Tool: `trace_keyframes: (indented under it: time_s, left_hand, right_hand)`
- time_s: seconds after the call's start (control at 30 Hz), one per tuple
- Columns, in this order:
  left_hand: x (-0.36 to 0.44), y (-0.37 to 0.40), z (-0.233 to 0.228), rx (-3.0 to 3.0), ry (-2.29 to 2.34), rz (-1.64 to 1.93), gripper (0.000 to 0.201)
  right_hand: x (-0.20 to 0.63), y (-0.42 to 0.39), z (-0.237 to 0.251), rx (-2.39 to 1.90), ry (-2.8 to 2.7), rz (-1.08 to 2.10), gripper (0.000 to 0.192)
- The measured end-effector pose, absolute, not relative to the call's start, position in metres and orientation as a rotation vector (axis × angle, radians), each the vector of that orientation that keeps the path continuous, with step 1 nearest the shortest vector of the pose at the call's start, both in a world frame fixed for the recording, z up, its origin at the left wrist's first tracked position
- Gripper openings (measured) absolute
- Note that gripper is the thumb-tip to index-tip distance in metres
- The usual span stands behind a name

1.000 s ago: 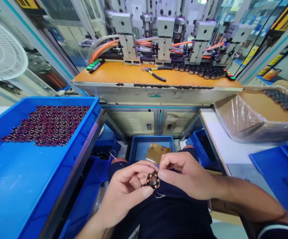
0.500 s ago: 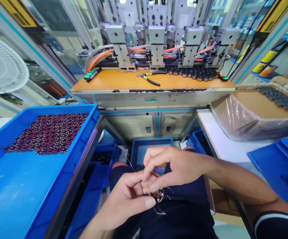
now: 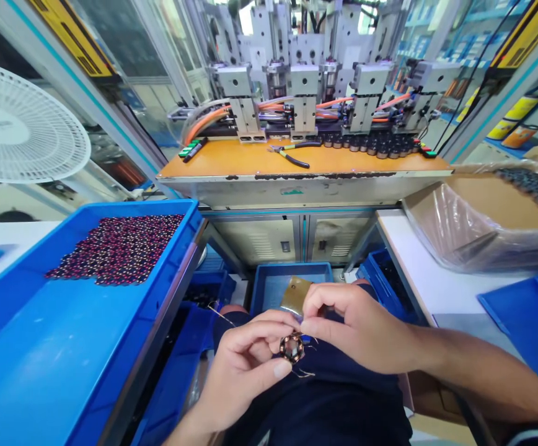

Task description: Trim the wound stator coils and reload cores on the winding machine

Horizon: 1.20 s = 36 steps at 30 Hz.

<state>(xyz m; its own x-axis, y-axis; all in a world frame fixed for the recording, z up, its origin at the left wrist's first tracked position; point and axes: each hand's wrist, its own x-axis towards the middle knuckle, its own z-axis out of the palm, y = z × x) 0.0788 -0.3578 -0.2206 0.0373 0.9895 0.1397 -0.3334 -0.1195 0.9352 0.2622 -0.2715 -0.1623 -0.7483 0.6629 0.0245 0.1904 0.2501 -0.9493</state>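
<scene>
My left hand (image 3: 245, 362) pinches a small round copper-wound coil part (image 3: 292, 347) between thumb and fingers, over my lap. Thin loose wire ends stick out from the part. My right hand (image 3: 352, 328) comes in from the right, its thumb and forefinger pinched at the top edge of the coil part, on a wire end. Both hands meet just in front of a small blue bin (image 3: 269, 285) on the floor.
A blue tray (image 3: 27, 347) at left holds several dark red coil parts (image 3: 118, 249). An orange machine bench (image 3: 250, 162) with pliers (image 3: 292, 155) stands ahead. At right, a plastic-lined cardboard box (image 3: 478, 223) and another blue tray (image 3: 529, 316). A white fan (image 3: 18, 133) is far left.
My right hand has drawn back from over the coil part, which shows again between my fingers. The view has shifted slightly.
</scene>
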Motion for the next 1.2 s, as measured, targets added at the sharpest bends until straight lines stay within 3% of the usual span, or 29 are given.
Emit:
trace_keyframes:
  time_s: [0.2,0.53,1.0,1.2]
  left_hand:
    - [0.081,-0.356,-0.218,1.077,0.830,1.344,0.028]
    - [0.076,-0.359,-0.226,0.978,0.716,1.312,0.024]
    - [0.074,-0.354,-0.231,0.988,0.691,1.363,0.035]
    - [0.074,-0.353,-0.226,0.994,0.697,1.362,0.030]
  right_hand:
    - [0.264,-0.272,-0.152,-0.863,-2.090,1.750,0.011]
    - [0.260,-0.271,-0.149,-0.784,-2.304,1.561,0.014]
    - [0.259,-0.275,-0.159,-0.687,-2.168,1.586,0.013]
    - [0.257,-0.278,-0.160,-0.709,-2.203,1.538,0.013]
